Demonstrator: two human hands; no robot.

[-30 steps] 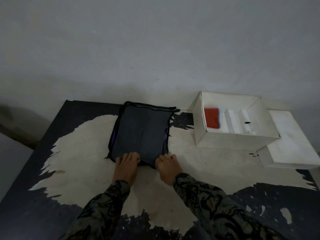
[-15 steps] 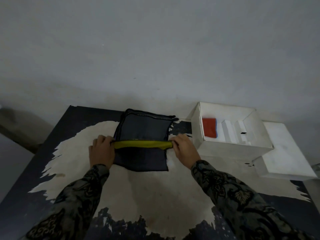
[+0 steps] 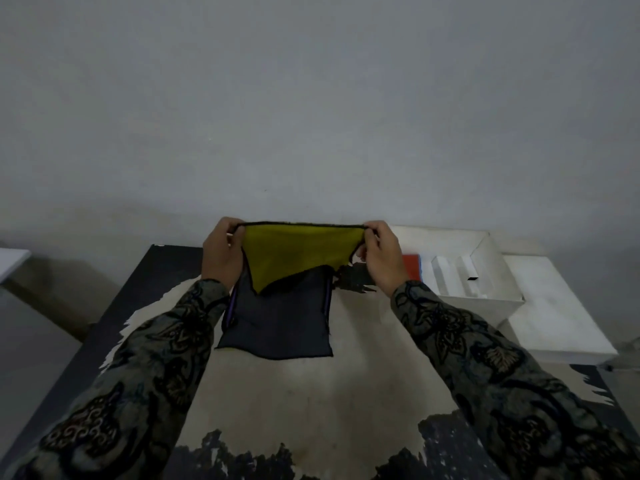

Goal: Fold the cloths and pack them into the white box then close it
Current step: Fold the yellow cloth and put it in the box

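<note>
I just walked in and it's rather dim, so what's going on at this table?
A person is folding cloths. The left hand and right hand each pinch a top corner of a yellow cloth, holding it stretched above a dark cloth that lies on the table. To the right, the open white box already holds a red item; its lid is off.

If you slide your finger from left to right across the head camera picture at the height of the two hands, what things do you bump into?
Left hand → yellow cloth held up between the hands → right hand → red thing in the box → white box → flat white lid beside it.
</note>
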